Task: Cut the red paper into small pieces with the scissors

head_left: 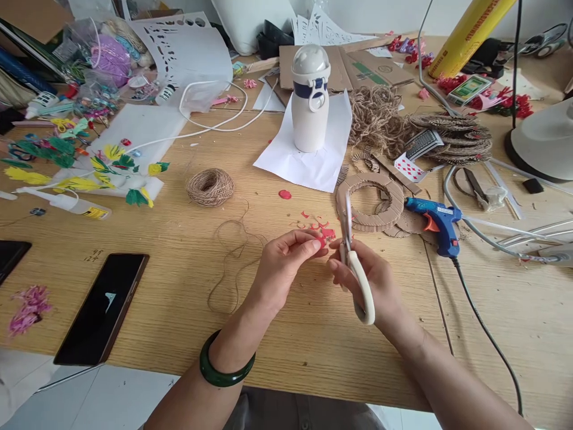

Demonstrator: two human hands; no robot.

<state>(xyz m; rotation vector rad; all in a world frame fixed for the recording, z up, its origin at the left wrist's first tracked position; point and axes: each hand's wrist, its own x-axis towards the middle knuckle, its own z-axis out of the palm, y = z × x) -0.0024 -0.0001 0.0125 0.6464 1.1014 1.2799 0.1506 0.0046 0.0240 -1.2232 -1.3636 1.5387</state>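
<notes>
Over the wooden table (179, 334), left hand (284, 260) pinches small red piece (322, 241) at the fingertips; right hand (373, 278) wraps white-handled scissors (366, 292) just beside it, blades pointing away, can't tell how far apart. Risk: piece is tiny, so a careless snip could nick the fingers; loose pinch could lose it among red scraps (329, 233).

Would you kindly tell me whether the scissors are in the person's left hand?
No, the right hand holds the scissors, while the left hand pinches a small red piece.
</notes>
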